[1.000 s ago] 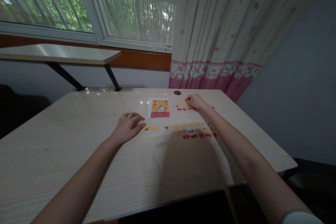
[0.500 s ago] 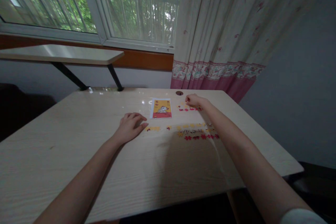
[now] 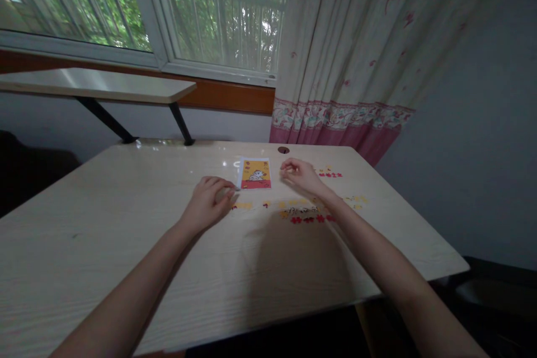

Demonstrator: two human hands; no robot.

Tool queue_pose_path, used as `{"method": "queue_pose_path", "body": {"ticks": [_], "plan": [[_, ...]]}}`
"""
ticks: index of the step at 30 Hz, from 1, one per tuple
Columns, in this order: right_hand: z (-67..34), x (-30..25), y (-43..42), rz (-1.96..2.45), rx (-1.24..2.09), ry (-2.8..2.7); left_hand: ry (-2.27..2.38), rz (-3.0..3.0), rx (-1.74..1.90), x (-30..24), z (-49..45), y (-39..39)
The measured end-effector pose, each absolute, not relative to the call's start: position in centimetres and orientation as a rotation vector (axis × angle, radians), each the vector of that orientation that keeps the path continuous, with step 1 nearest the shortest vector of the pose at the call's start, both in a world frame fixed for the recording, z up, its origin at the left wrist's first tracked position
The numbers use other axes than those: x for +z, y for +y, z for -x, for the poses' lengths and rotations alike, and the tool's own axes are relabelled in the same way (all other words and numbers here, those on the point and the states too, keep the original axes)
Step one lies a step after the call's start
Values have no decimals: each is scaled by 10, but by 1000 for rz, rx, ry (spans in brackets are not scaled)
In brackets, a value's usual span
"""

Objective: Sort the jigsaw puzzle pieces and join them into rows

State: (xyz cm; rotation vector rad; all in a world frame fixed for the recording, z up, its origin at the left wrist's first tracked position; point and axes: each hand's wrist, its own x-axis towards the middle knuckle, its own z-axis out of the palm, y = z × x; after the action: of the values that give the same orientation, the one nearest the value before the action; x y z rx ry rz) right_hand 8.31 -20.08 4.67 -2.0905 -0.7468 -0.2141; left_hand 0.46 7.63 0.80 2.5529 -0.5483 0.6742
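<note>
My left hand (image 3: 208, 201) rests on the table, thumb apart from its curved fingers, holding nothing I can see. Close to its fingertips lie a few yellow puzzle pieces (image 3: 244, 206) and the lower left corner of a picture card (image 3: 255, 173) with a white animal on yellow and red. Just right of the card, my right hand (image 3: 301, 175) is raised over the table with fingers pinched together; anything between them is too small to make out. Below it run rows of yellow, white and red puzzle pieces (image 3: 320, 218). Another small group of red pieces (image 3: 331, 175) lies beyond the right wrist.
The wooden table (image 3: 126, 246) has a round cable hole (image 3: 283, 150) near its back edge. A raised shelf (image 3: 100, 85) on black legs stands at the back left. Behind are a barred window (image 3: 222, 17) and a patterned curtain (image 3: 335, 56).
My right hand has moved left and slightly nearer, from the upper group of pieces to beside the picture card. My left hand stays in place. The view has shifted slightly.
</note>
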Motion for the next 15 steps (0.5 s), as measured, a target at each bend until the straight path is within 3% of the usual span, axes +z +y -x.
{"method": "queue_pose_path", "body": {"ticks": [15], "plan": [[-9,8,-153,1507,135,-287,-788,-2384,809,22,24,27]]}}
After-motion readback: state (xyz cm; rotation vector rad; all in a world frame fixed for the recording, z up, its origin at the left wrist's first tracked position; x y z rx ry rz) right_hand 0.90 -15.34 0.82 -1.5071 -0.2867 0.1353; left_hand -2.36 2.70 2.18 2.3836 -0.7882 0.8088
